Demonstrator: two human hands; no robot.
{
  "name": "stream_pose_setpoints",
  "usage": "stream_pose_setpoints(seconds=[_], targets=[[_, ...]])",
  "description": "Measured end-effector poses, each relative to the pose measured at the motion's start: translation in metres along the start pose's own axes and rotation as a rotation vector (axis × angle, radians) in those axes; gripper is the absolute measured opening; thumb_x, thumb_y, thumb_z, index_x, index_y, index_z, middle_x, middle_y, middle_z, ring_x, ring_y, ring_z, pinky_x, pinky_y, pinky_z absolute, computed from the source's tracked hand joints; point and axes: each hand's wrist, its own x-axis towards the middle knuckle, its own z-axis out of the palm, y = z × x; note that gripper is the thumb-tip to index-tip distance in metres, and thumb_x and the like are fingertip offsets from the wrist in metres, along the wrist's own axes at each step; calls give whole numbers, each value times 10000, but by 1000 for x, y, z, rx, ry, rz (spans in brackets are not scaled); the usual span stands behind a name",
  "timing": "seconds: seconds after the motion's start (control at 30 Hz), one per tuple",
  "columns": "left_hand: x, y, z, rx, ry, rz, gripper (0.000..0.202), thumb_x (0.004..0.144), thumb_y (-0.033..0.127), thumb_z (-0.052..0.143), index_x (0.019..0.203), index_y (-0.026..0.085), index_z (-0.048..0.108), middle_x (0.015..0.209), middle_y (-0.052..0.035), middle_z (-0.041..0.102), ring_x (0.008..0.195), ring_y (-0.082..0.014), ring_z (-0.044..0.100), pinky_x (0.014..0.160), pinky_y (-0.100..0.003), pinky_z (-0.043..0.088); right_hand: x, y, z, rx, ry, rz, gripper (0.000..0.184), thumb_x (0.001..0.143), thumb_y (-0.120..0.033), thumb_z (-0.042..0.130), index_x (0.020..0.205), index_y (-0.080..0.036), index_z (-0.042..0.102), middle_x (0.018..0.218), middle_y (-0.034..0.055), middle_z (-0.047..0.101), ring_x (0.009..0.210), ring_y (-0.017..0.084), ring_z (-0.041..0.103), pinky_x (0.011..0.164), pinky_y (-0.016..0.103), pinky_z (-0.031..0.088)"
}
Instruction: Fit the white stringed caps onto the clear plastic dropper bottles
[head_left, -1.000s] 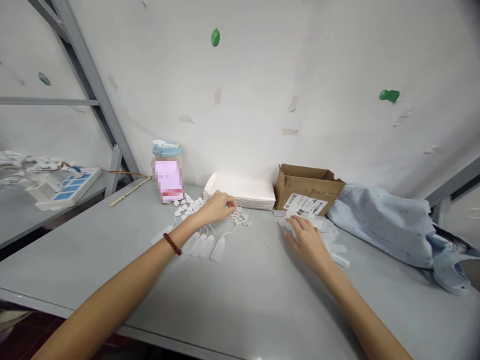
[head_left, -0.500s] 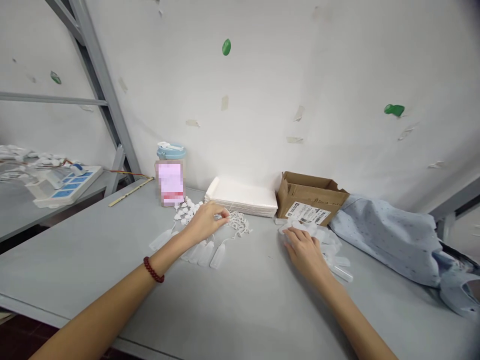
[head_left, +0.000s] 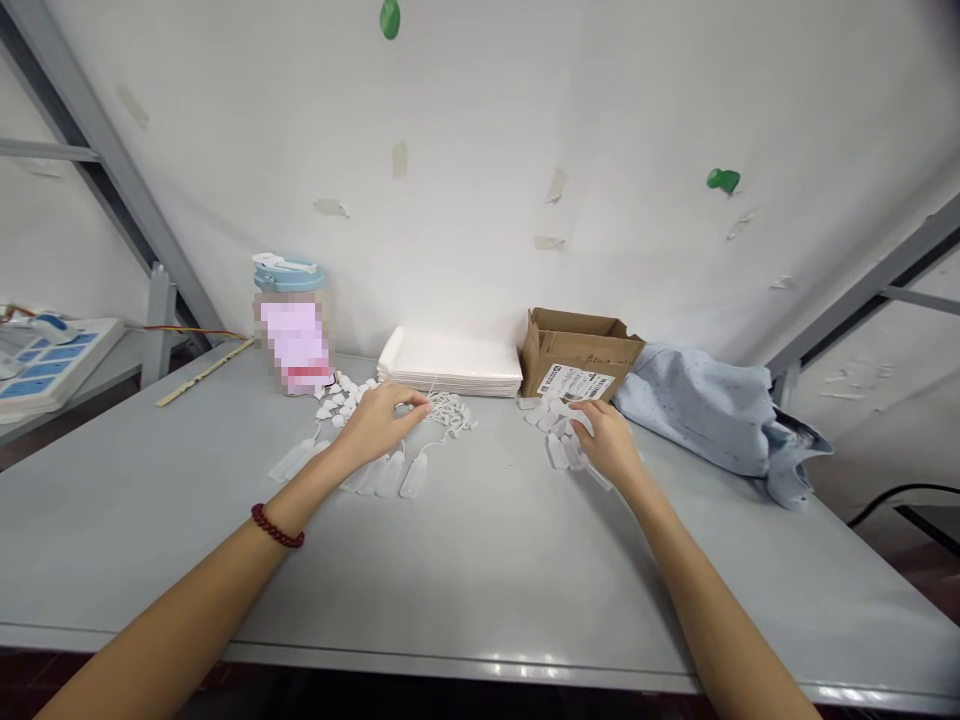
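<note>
My left hand [head_left: 386,418] is closed in a pinch on a white cord, at the edge of a tangled heap of white cords [head_left: 450,412]. Below that wrist and hand lie several clear plastic tags [head_left: 390,475] with white strings on them. Small white plastic pieces [head_left: 339,397] are heaped behind the hand. On the right, my right hand [head_left: 611,438] reaches into a pile of loose clear plastic tags [head_left: 556,450]. Its thumb and fingers close on one of them, though the fingertips are partly hidden.
Against the wall stand a blue-lidded container [head_left: 289,275], a stack of white sheets or envelopes [head_left: 454,362] and an open cardboard box [head_left: 581,355]. Light blue cloth [head_left: 690,400] lies at the right. A thin strip [head_left: 206,370] lies left on the grey table [head_left: 450,570].
The view has shifted, showing more of the table's front edge. My right hand has turned and its fingers have drawn together at the tag pile. My left hand keeps its pinch by the cords.
</note>
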Motion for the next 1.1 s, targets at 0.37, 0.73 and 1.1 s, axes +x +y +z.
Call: stream_pose_setpoints(seconds=[0.37, 0.73, 1.1], targets=[[-5, 6, 5, -58, -8, 46, 151, 807, 284, 546, 798, 221, 682, 896, -23, 711, 904, -221, 584, 770, -344, 455, -2, 5, 2, -75, -131, -26, 467, 740, 47, 384, 998, -178, 702, 1175, 110, 631, 1040, 271, 562, 809, 378, 454], [-11, 20, 13, -237, 95, 126, 75, 769, 237, 629, 729, 212, 688, 823, -26, 690, 878, -196, 590, 834, -349, 454, -7, -35, -1, 67, -2, -94, 245, 855, -168, 481, 1060, -171, 614, 1072, 128, 662, 1001, 305, 566, 795, 430, 451], [-24, 53, 17, -382, -40, 4, 102, 734, 329, 703, 761, 233, 686, 840, -7, 692, 847, -188, 599, 764, -304, 478, -40, -113, -8, 586, -72, -296, 256, 906, -261, 484, 1142, -213, 572, 965, 82, 692, 829, 212, 652, 727, 343, 527]])
